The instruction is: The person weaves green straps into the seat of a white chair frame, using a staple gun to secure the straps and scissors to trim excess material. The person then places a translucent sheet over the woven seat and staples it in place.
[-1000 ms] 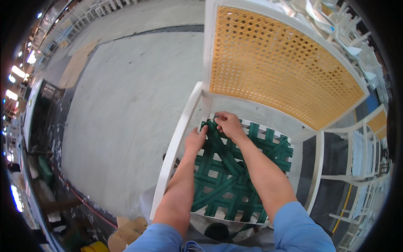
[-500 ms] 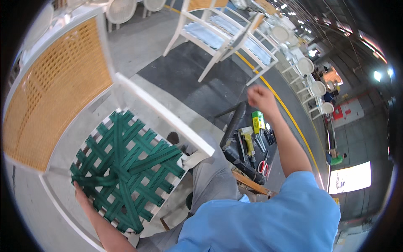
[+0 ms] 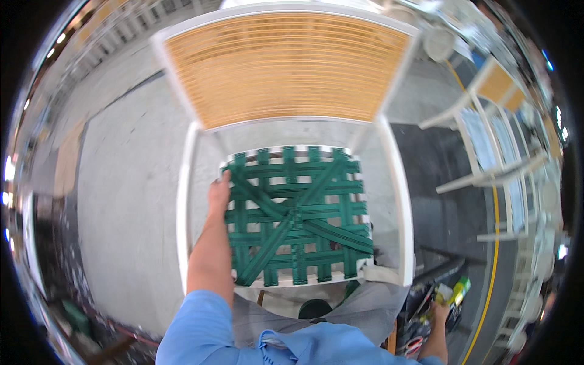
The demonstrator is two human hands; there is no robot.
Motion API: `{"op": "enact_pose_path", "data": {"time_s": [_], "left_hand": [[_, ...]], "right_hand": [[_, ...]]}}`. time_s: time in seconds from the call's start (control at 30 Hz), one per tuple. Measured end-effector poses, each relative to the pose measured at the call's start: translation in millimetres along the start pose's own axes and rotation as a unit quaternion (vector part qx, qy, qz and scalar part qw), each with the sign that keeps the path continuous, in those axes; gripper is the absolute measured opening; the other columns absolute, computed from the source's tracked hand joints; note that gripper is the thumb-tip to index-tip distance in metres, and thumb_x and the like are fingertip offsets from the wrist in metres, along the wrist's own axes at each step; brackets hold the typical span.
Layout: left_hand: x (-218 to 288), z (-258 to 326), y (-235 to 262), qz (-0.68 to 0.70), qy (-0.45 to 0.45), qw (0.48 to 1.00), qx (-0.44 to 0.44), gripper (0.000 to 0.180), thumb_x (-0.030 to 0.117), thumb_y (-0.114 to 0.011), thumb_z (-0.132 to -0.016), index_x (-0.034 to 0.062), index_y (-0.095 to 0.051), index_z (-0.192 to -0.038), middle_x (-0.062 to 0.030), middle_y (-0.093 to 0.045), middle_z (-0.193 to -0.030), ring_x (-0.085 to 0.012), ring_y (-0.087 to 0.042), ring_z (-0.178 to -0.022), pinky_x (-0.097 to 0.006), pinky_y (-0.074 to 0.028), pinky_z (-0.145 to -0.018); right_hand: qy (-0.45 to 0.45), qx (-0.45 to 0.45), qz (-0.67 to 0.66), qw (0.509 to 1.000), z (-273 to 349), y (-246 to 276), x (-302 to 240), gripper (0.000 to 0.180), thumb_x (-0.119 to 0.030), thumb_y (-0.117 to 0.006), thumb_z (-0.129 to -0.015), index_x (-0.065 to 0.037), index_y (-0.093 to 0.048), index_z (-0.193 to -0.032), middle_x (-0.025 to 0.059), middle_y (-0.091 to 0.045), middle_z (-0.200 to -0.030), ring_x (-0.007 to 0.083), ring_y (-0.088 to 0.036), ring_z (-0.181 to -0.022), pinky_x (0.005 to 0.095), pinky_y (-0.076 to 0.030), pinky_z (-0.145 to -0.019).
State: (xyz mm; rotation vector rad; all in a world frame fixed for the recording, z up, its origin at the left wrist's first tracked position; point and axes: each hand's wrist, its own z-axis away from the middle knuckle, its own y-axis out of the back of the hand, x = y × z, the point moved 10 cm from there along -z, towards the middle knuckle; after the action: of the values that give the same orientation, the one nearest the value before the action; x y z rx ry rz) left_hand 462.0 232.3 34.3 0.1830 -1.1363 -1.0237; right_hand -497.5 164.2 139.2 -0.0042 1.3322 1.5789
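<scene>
In front of me stands a white chair frame (image 3: 398,201) with a woven cane back (image 3: 289,67). Green webbing straps (image 3: 295,225) criss-cross its seat, some running diagonally over the weave. My left hand (image 3: 219,193) grips the left rear edge of the seat, its fingers closed on the end of a diagonal green strap. Down at the right, my right hand (image 3: 439,310) is closed at a yellow staple gun (image 3: 443,294) on a black stool; blur hides part of the grip. Beside the gun lies a green-yellow box (image 3: 460,291).
Red-handled scissors (image 3: 413,347) lie on the stool near my right forearm. White chairs with pale seats (image 3: 480,140) stand at the right by a yellow floor line (image 3: 496,243). A round dark green object (image 3: 315,309) shows below the seat.
My view has swung left, bringing the chair to the middle. My right hand has come down from above the stool to the staple gun. My left hand stays at the seat's edge.
</scene>
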Motion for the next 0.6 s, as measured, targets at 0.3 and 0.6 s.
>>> {"op": "enact_pose_path", "data": {"time_s": [0.3,0.6], "left_hand": [[2,22,-1,-0.086,0.024,0.995,0.037,0.078,0.068,-0.048,-0.092,0.0003,-0.065,-0.128,-0.0241,-0.066,-0.127,-0.0394,-0.061,-0.122,-0.048,-0.048,-0.103],[3,18,3,-0.002,0.025,1.000,0.009,0.079,0.065,-0.052,-0.091,-0.0004,-0.061,-0.135,-0.0238,-0.065,-0.131,-0.0372,-0.060,-0.125,-0.046,-0.046,-0.106]], "right_hand": [[0.138,-0.056,-0.040,0.988,108,64,-227,0.079,-0.005,-0.072,-0.090,-0.005,-0.029,-0.157,0.0204,-0.059,-0.134,0.0321,-0.063,-0.110,0.0441,-0.055,-0.091],[0.341,-0.523,0.063,0.779,347,-248,-478,0.065,-0.036,-0.085,-0.079,0.005,-0.060,-0.123,0.0088,-0.067,-0.091,0.0157,-0.061,-0.058,0.0306,-0.050,-0.052]]}}
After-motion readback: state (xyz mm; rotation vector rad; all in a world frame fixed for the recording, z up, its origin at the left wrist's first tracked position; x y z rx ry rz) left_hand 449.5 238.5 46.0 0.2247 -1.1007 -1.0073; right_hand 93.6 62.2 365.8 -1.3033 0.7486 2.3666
